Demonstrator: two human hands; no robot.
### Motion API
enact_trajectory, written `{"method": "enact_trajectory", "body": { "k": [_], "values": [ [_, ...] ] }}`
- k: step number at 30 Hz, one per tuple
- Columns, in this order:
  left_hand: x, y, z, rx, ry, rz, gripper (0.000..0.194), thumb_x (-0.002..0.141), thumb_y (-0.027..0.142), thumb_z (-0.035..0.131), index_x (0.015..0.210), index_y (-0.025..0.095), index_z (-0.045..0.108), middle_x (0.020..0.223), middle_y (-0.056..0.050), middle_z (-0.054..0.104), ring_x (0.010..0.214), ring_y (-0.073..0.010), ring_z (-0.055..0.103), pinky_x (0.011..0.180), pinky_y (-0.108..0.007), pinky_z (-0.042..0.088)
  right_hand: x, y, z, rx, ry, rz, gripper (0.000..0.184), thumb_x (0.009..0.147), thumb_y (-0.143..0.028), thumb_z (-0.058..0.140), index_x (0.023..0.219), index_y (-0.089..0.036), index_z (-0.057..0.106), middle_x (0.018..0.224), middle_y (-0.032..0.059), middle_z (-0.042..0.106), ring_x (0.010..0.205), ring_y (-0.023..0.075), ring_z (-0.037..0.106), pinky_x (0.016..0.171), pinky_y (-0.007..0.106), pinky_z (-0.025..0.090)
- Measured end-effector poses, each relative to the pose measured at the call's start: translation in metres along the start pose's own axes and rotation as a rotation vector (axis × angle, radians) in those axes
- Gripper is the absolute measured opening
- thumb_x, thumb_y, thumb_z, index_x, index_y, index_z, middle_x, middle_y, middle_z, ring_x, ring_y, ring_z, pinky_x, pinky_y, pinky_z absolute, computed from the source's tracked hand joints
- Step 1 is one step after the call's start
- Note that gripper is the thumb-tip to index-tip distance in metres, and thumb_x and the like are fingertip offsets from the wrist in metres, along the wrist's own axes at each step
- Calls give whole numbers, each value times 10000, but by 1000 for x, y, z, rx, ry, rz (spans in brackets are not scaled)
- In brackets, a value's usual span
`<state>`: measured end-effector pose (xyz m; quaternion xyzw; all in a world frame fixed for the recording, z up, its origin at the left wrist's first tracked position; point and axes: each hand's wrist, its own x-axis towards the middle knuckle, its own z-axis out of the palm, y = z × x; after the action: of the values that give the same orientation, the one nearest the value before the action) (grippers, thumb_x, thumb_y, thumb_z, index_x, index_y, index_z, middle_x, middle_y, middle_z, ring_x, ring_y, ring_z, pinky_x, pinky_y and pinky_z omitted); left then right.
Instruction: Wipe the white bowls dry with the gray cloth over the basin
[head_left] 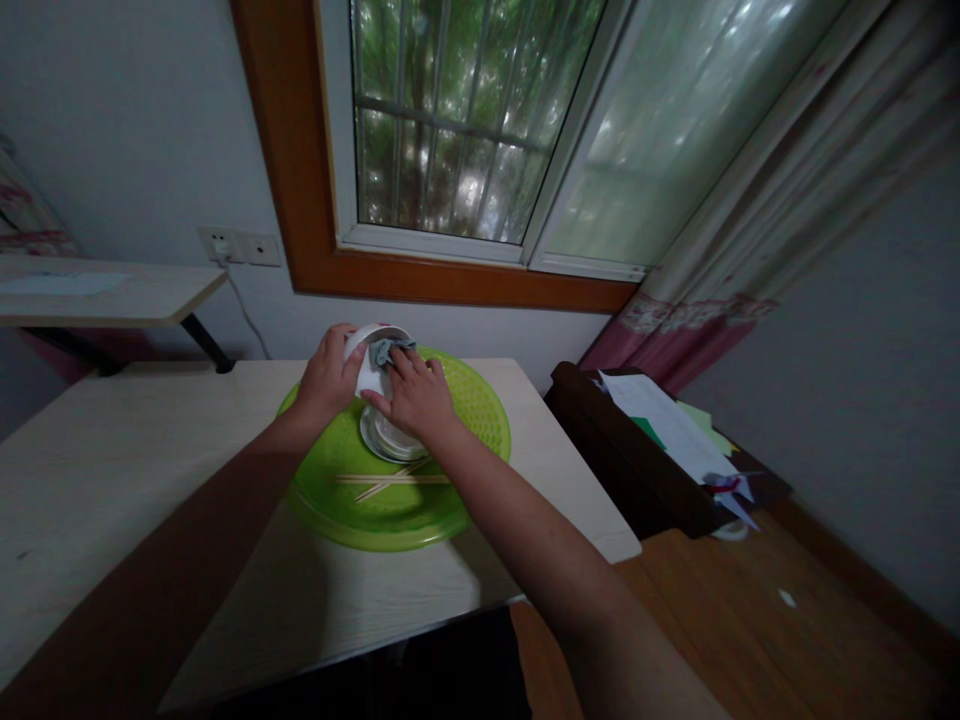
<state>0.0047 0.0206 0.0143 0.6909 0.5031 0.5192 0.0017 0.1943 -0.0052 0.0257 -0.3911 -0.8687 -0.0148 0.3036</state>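
My left hand (328,375) grips the rim of a white bowl (367,378), which is tilted with its inside toward my right hand. Pressed into the bowl is a grey-blue cloth (384,350), held under the fingers of my right hand (416,395). Both hands are above a round green plastic basket (382,535). Inside it, below my right hand, sits a stack of white dishes (382,440), partly hidden by that hand. Light wooden chopsticks (386,480) lie crossed in the front part of the basket.
The basket rests on a pale wooden table (225,520). A raised shelf (112,290) stands at the left, near a wall socket (240,247) with a cable. Behind is a barred window (450,120). To the right, papers (667,420) lie on a dark brown piece of furniture (615,450).
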Motion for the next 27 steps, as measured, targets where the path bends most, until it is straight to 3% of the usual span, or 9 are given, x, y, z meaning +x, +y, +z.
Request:
{"method": "enact_trajectory", "body": {
  "k": [8, 14, 20, 27],
  "values": [
    [1, -2, -2, 17, 73, -37, 311, 986, 428, 447, 1216, 221, 484, 1187, -125, 610, 1120, -272, 612, 1022, -469, 483, 2, -2, -2, -82, -52, -11, 590, 1014, -623, 444, 1180, -121, 704, 1249, 218, 653, 1231, 365, 550, 1087, 564, 438],
    [2, -4, -3, -12, 135, -85, 303, 978, 419, 474, 1207, 221, 489, 1156, -109, 623, 1087, -247, 623, 1001, -433, 487, 1, 4, 1, 12, -153, -175, 533, 1017, -565, 490, 1286, -149, 686, 1297, 181, 656, 1248, 316, 584, 1127, 487, 448],
    [1, -6, -3, -34, 116, -89, 317, 987, 430, 465, 1214, 210, 490, 1149, -120, 625, 1074, -256, 631, 994, -457, 497, -3, 12, 9, 176, -245, -231, 657, 940, -517, 647, 1485, -167, 535, 1559, 180, 488, 1422, 307, 500, 1194, 448, 398],
    [0, -6, -1, -163, 65, -95, 269, 988, 439, 455, 1186, 259, 487, 1123, -85, 603, 1019, -219, 632, 972, -445, 529, -3, 4, 8, 341, -274, -197, 882, 856, -350, 746, 1608, -163, 324, 1686, 184, 284, 1548, 310, 335, 1231, 458, 362]
  ]
}}
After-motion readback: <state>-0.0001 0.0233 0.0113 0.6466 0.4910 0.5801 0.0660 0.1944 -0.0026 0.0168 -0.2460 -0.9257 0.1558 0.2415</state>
